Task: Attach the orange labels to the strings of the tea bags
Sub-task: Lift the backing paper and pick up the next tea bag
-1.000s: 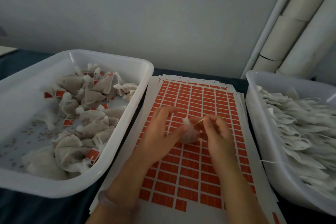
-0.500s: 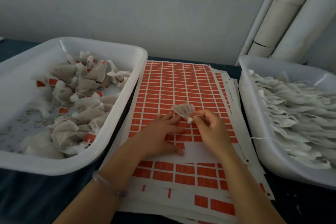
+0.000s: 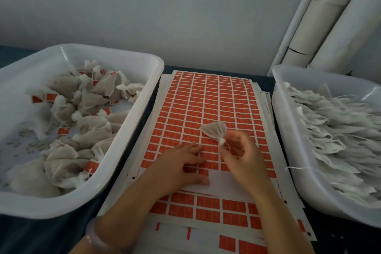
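1 tea bag, over the orange label sheet, its string pinched in the curled fingers of the right hand; left hand flat on the sheet, fingers straight, holding nothing; risk: thin string slips the pinch, so a label sticks crooked.

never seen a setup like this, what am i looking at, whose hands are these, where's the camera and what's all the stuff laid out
There is no machine here: a person works with two bare hands, and the single picture comes from a camera worn on their head, looking down. In the middle lies a stack of orange label sheets. The left tub holds tea bags that already carry orange labels. The right tub holds flat white bags with loose strings. The left hand rests flat on the top sheet. The right hand pinches one tea bag by its string, above the labels.
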